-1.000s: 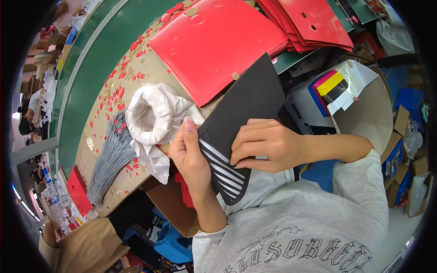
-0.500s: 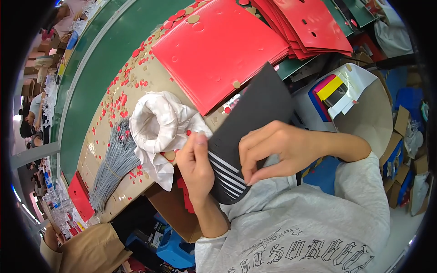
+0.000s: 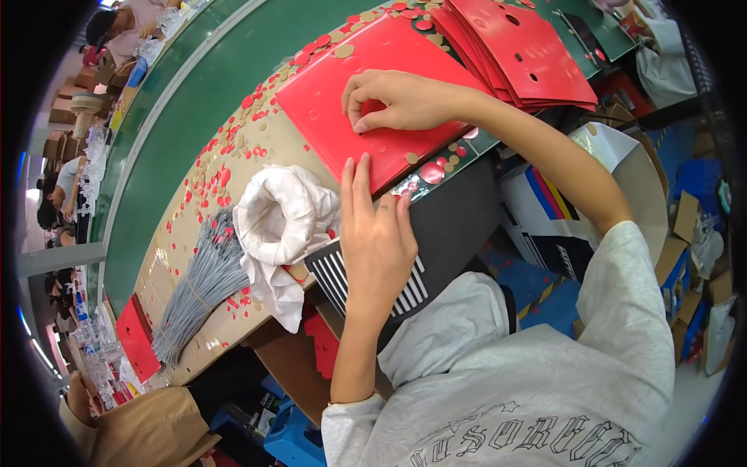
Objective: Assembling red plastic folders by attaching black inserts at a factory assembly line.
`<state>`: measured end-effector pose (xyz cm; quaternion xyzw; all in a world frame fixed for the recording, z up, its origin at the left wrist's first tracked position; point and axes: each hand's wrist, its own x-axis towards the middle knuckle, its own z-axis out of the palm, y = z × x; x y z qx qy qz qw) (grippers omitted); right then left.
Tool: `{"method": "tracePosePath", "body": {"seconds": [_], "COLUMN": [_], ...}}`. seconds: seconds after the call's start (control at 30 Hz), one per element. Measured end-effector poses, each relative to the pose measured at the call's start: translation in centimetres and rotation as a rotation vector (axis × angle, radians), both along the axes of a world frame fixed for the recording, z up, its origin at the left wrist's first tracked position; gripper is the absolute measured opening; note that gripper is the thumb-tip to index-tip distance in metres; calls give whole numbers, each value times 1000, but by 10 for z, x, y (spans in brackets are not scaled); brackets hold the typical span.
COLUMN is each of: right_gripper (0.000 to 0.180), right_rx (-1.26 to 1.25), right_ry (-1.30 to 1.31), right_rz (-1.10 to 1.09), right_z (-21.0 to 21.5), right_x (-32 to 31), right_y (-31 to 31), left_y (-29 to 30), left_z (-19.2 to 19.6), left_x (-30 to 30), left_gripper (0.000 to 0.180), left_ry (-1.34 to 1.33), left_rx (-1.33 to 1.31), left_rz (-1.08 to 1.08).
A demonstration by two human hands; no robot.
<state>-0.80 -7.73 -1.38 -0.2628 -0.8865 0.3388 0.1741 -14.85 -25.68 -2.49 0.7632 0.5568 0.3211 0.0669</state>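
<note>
A stack of red sheets [image 3: 311,101] lies on the bench in front of me, its faces marked with small round outlines. Above it my right hand [image 3: 405,101] is curled, thumb and fingertips drawn together near the surface; whether something small is between them is hidden. My left hand [image 3: 373,241] is open, fingers stretched toward the stack's near edge. Beneath its palm is a black sheet [image 3: 459,210] with a row of white stripes, lying across the bench edge and my lap. A white cloth ring [image 3: 268,214] sits left of that hand.
Red and tan discs [image 3: 222,167] litter the brown board. A bundle of grey ties [image 3: 198,276] lies at left. More red sheets with holes [image 3: 537,54] are stacked at far right. A white box [image 3: 537,194] stands right, and an open carton [image 3: 292,358] is below the bench.
My right hand has left the black sheet and reached up over the red stack. The left hand's grip has opened out flat, and the black sheet has turned and lowered.
</note>
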Motion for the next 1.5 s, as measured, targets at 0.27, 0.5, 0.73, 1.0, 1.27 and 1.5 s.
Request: {"method": "tracePosePath", "body": {"seconds": [0.27, 0.5, 0.73, 1.0, 1.27, 1.5], "right_gripper": [10, 10, 10, 28, 41, 45], "right_rx": [37, 18, 106, 276, 840, 717], "right_ry": [7, 10, 42, 36, -285, -200], "right_rz": [-10, -3, -26, -296, -372, -296], "right_z": [-2, 0, -4, -22, -16, -35], "right_x": [-2, -2, -1, 7, 4, 8], "right_y": [1, 4, 0, 13, 23, 41], "left_y": [8, 9, 9, 7, 6, 8], "left_z": [-4, -6, -7, -11, -13, -14], "left_x": [1, 1, 5, 6, 5, 6], "left_gripper": [22, 25, 21, 25, 24, 20], "left_ry": [4, -5, 44, 30, 10, -41], "left_rx": [-18, -26, -3, -7, -4, -8], "left_rz": [-75, -52, -22, -34, -24, -7]}}
